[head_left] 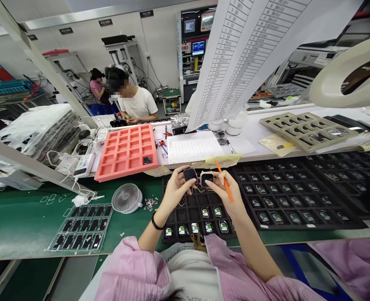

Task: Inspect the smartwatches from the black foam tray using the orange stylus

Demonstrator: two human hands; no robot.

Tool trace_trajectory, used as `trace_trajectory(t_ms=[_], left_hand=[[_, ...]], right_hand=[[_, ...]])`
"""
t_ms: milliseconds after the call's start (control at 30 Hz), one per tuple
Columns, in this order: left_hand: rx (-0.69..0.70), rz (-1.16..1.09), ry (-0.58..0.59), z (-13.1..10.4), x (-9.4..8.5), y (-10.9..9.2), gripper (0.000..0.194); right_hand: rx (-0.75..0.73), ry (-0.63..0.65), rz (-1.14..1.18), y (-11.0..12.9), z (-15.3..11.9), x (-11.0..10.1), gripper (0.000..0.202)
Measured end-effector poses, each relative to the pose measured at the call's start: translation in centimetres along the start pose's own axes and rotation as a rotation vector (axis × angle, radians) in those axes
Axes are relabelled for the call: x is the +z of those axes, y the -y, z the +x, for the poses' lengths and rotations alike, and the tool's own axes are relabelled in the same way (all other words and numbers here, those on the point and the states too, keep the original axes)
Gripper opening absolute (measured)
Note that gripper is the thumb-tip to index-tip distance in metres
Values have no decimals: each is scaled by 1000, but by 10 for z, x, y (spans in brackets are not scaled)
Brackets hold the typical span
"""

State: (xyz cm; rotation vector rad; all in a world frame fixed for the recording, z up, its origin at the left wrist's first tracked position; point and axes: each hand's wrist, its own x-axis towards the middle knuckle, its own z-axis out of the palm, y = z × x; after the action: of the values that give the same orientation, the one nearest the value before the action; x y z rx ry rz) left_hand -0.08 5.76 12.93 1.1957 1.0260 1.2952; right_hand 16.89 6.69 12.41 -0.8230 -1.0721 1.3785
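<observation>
- Pink striped sleeves [125,267] frame us.
- Left hand [177,187], grip closed: dark square watch [189,173].
- Right hand [228,184], grip closed: pale-rimmed watch [206,177], orange pen [229,193].
- Black compartmented tray [189,203]: seven lit watches [208,228] placed; our two aren't.

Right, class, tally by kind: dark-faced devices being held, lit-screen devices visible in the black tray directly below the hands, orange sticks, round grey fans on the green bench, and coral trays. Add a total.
Held devices: 2
Lit-screen devices: 7
Orange stick: 1
Round grey fan: 1
Coral tray: 1
Total: 12
</observation>
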Motion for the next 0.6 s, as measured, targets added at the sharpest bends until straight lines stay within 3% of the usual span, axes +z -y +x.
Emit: trace_trajectory(t_ms=[200, 367, 500, 600], left_hand=[[160, 120, 3, -2, 0, 4, 42], [137, 176, -46, 1, -1, 9, 35], [105, 229, -27, 6, 0, 16, 33], [163, 314, -12, 7, -1, 23, 28]], right_hand=[[-35, -35, 3, -3, 7, -6, 52], [27, -130, 4, -4, 11, -9, 54], [182, -78, 47, -16, 17, -13, 52], [160, -15, 47, -25, 18, -17, 50]])
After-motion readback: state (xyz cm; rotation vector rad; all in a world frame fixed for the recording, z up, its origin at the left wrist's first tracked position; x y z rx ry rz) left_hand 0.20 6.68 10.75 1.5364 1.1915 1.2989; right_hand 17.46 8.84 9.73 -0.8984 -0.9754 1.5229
